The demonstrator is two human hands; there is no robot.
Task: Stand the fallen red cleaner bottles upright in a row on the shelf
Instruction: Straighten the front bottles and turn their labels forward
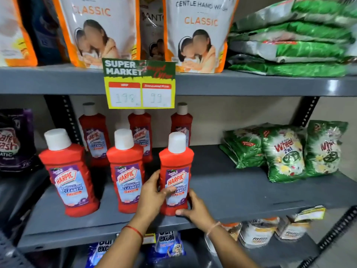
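Note:
Three red cleaner bottles with white caps stand upright in a front row on the grey shelf [241, 190]: the left bottle [68, 176], the middle bottle [125, 171] and the right bottle [176, 163]. Both hands hold the right bottle near its base. My left hand [152, 192] wraps its left side with the thumb across the label. My right hand [195, 206] cups its lower right side. Behind them stand three more red bottles [95, 136], also upright.
Green detergent packs [284, 153] lean at the right of the same shelf. A dark purple pouch [15, 140] stands at the left. A yellow price tag [140, 84] hangs from the upper shelf edge, under white hand-wash pouches [197, 33]. Blue packets [168, 244] lie on the shelf below.

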